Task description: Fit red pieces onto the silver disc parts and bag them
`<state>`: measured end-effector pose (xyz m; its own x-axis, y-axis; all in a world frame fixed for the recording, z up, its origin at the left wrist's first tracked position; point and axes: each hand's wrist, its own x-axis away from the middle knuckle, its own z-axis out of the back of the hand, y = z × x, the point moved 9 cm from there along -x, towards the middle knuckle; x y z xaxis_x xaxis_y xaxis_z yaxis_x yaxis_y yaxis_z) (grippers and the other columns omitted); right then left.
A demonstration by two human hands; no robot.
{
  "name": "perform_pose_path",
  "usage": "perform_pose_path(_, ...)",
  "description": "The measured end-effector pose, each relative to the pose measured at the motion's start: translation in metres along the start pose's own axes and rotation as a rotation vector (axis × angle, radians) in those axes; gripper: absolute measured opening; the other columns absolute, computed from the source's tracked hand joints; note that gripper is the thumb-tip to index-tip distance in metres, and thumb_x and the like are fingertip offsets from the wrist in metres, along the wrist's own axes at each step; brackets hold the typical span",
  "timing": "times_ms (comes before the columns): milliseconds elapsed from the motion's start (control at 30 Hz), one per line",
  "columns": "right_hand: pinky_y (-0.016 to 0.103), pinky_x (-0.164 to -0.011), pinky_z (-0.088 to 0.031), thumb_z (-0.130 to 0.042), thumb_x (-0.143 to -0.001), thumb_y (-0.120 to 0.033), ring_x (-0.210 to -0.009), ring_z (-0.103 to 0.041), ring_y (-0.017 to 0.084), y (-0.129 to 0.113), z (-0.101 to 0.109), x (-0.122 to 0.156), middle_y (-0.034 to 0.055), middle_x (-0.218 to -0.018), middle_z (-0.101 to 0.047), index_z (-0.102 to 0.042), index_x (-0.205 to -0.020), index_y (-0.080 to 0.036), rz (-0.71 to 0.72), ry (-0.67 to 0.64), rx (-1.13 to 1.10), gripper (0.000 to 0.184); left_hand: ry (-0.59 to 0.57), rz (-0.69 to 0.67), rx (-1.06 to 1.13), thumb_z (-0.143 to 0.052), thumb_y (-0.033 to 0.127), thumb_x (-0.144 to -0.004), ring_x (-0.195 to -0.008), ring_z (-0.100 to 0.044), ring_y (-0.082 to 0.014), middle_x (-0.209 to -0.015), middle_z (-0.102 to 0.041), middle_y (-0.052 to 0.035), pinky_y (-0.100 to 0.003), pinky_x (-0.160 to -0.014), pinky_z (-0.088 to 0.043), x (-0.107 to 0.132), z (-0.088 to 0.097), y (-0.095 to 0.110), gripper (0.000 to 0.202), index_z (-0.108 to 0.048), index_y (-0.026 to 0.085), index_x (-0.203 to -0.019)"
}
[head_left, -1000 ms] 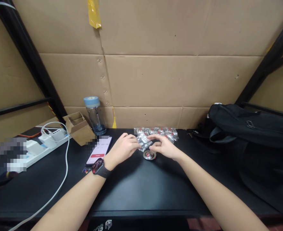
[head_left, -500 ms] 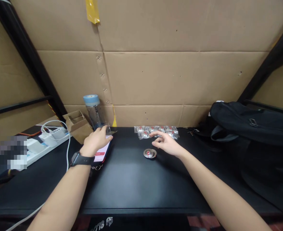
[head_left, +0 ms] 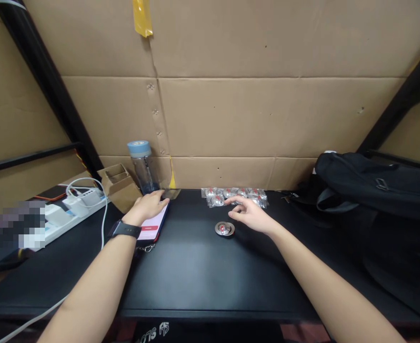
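Note:
My left hand (head_left: pixel 146 206) lies flat over a phone (head_left: pixel 153 228) with a red-and-white screen. Its fingertips reach the edge of an empty clear plastic bag (head_left: pixel 171 194) lying on the black table (head_left: pixel 195 271), and I see nothing in its fingers. My right hand (head_left: pixel 252 215) hovers with loosely spread, empty fingers just right of a round metal part with a red centre (head_left: pixel 225 229). A row of small clear bags holding similar parts (head_left: pixel 235 196) lies just beyond that hand, by the cardboard wall. A dark watch (head_left: pixel 124 230) is on my left wrist.
A water bottle with a blue lid (head_left: pixel 142 166) and a small open cardboard box (head_left: pixel 119 186) stand at the back left. A white power strip with chargers and a cable (head_left: pixel 70 209) lies further left. A black backpack (head_left: pixel 374 190) fills the right side.
My left hand carried the emptied clear bag from the middle to the back left by the bottle and laid it down. The right hand stayed by the metal part.

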<state>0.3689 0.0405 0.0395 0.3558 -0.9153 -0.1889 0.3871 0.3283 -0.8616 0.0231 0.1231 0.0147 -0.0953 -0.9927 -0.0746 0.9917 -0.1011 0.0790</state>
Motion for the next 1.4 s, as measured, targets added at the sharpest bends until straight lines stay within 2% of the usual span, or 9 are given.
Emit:
perform_pose_path(200, 0.026, -0.066, -0.048, -0.069, -0.084, -0.032, -0.080, -0.066, 0.017, 0.004, -0.001, 0.000, 0.0057, -0.101, -0.071, -0.065, -0.118, -0.019, -0.008, -0.014, 0.028, 0.037, -0.018, 0.111, -0.006, -0.038, 0.057, -0.095, -0.123, -0.063, -0.0378, -0.138, -0.062, -0.0218, -0.046, -0.099, -0.048, 0.003, -0.003, -0.022, 0.067, -0.048, 0.017, -0.148)
perform_pose_path(367, 0.026, -0.066, -0.048, -0.068, -0.085, -0.032, -0.078, -0.067, 0.017, 0.008, -0.003, -0.002, 0.0050, -0.097, -0.071, -0.064, -0.119, -0.019, 0.000, -0.036, 0.052, 0.036, -0.152, 0.279, 0.027, -0.055, 0.081, -0.074, -0.121, -0.062, -0.0447, -0.135, -0.063, -0.0272, -0.046, -0.091, -0.050, 0.017, -0.007, -0.028, 0.105, -0.038, 0.015, -0.153)
perform_pose_path(567, 0.029, -0.069, -0.051, -0.068, -0.084, -0.031, -0.073, -0.067, 0.016, 0.006, -0.005, -0.001, 0.0058, -0.096, -0.072, -0.067, -0.117, -0.018, 0.016, -0.036, 0.117, 0.035, -0.311, 0.262, 0.031, -0.077, 0.057, -0.059, -0.109, -0.069, -0.0390, -0.130, -0.066, -0.0255, -0.038, -0.079, -0.053, 0.037, 0.000, -0.004, 0.118, -0.027, 0.011, -0.156)
perform_pose_path(700, 0.028, -0.068, -0.053, -0.068, -0.085, -0.027, -0.076, -0.069, 0.016, 0.001, -0.010, 0.000, 0.0082, -0.107, -0.071, -0.068, -0.116, -0.019, 0.069, -0.039, 0.144, 0.033, -0.395, 0.035, 0.094, -0.081, 0.041, -0.051, -0.089, -0.072, -0.0315, -0.116, -0.071, -0.0173, -0.033, -0.069, -0.052, 0.047, -0.009, 0.026, 0.120, -0.024, 0.016, -0.154)
perform_pose_path(900, 0.026, -0.063, -0.055, -0.069, -0.082, -0.022, -0.075, -0.071, 0.015, -0.002, -0.027, 0.003, 0.0089, -0.115, -0.071, -0.069, -0.112, -0.020, 0.089, -0.058, 0.087, 0.030, -0.323, -0.285, 0.257, -0.071, 0.036, -0.063, -0.076, -0.068, -0.0241, -0.107, -0.068, -0.0080, -0.030, -0.065, -0.049, 0.068, 0.008, 0.092, 0.092, -0.031, 0.022, -0.145)
perform_pose_path(1033, 0.032, -0.069, -0.060, -0.071, -0.079, -0.021, -0.074, -0.072, 0.018, -0.006, -0.063, 0.010, 0.0088, -0.099, -0.074, -0.070, -0.109, -0.016, -0.099, -0.167, -0.253, 0.030, -0.292, -0.487, 0.484, -0.067, 0.034, -0.071, -0.074, -0.066, -0.0206, -0.101, -0.065, -0.0041, -0.029, -0.066, -0.050, 0.082, 0.033, 0.133, 0.092, -0.019, 0.024, -0.150)
perform_pose_path(1100, 0.035, -0.077, -0.060, -0.071, -0.077, -0.020, -0.085, -0.073, 0.020, -0.020, -0.078, 0.016, 0.0102, -0.110, -0.072, -0.069, -0.113, -0.016, -0.125, -0.174, -0.429, 0.036, -0.222, -0.528, 0.596, -0.068, 0.032, -0.074, -0.082, -0.066, -0.0209, -0.107, -0.063, -0.0059, -0.031, -0.071, -0.052, 0.083, 0.045, 0.144, 0.094, -0.015, 0.024, -0.152)
perform_pose_path(1267, 0.038, -0.085, -0.059, -0.072, -0.079, -0.025, -0.096, -0.072, 0.020, -0.056, -0.105, 0.033, 0.0060, -0.120, -0.069, -0.063, -0.125, -0.025, -0.143, -0.236, -0.790, 0.046, 0.040, -0.347, 0.780, -0.069, 0.046, -0.081, -0.078, -0.066, -0.0197, -0.111, -0.062, -0.0080, -0.035, -0.074, -0.054, 0.073, 0.052, 0.147, 0.097, -0.011, 0.023, -0.155)
perform_pose_path(1400, 0.039, -0.081, -0.058, -0.071, -0.080, -0.026, -0.090, -0.072, 0.021, -0.050, -0.092, 0.035, 0.0047, -0.106, -0.074, -0.059, -0.126, -0.025, -0.250, -0.010, -0.978, 0.048, 0.159, -0.196, 0.877, -0.070, 0.058, -0.080, -0.077, -0.067, -0.0198, -0.111, -0.061, -0.0082, -0.036, -0.072, -0.056, 0.073, 0.047, 0.151, 0.102, -0.014, 0.021, -0.155)
